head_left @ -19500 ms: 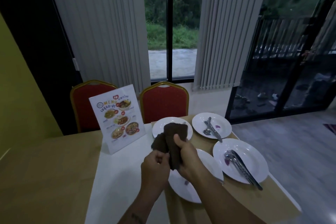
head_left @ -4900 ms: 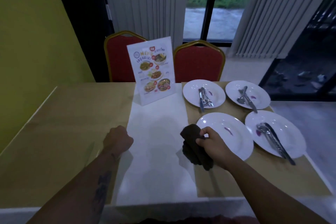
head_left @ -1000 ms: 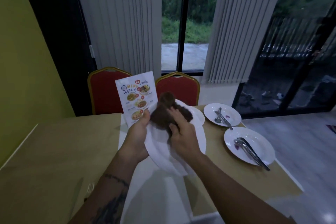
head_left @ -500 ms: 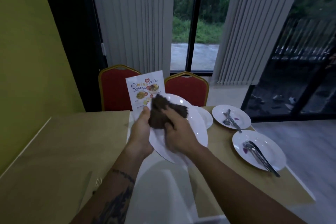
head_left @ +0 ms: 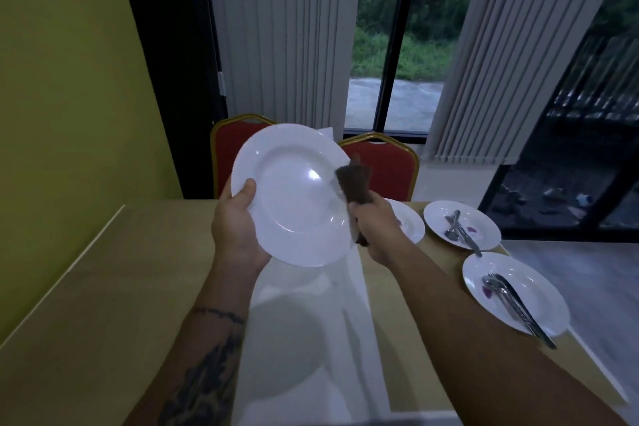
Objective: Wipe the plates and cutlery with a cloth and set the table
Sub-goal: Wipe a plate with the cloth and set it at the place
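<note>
Left hand (head_left: 235,221) grips plate (head_left: 294,194) rim, tilted up above bench (head_left: 103,287) to expose its face; right hand (head_left: 375,221) clutches cloth (head_left: 354,178) at plate's right edge.

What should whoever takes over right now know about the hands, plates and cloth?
Left hand grips the raised plate by its left rim.
Right hand grips the cloth at that plate's right edge.
On the table, right: far plate and near plate, each with cutlery and a purple spot; third plate half hidden behind the right hand.
Done: raised plate shows no marks.
Left: other plates, cutlery, setting places.
</note>
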